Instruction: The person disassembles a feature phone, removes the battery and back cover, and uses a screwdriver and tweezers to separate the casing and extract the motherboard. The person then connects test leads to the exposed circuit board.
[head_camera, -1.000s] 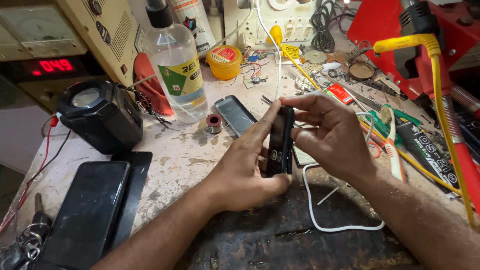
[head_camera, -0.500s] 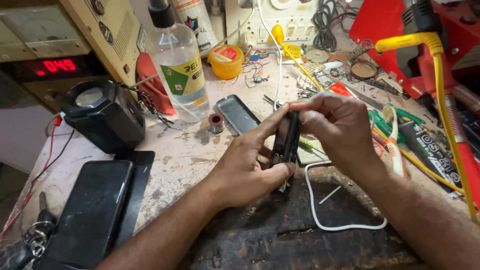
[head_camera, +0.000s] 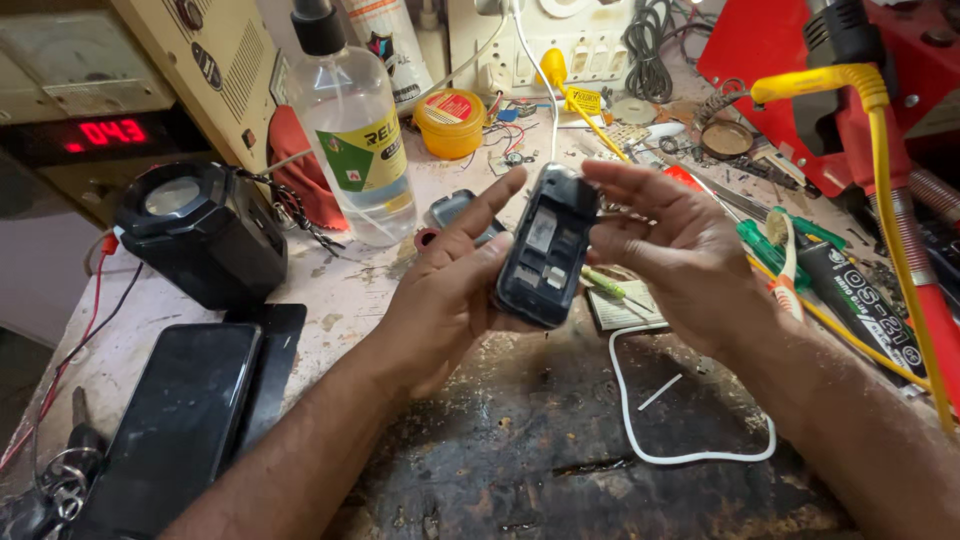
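I hold a small black phone body with its back cover off and the battery bay showing, raised over the workbench. My left hand cups it from below and the left side, thumb up along its edge. My right hand touches its top right edge with the fingertips, the fingers spread. A separate dark back cover lies on the bench just behind my left thumb.
A clear liquid bottle and a black round-lensed device stand at left. A black smartphone lies near left. White cable, screwdrivers, a yellow tin and a red machine with a yellow hose crowd the right.
The phone body has turned from edge-on to face me with its open back. Both hands have lifted it closer, and my right fingers have loosened from a grip to a fingertip touch.
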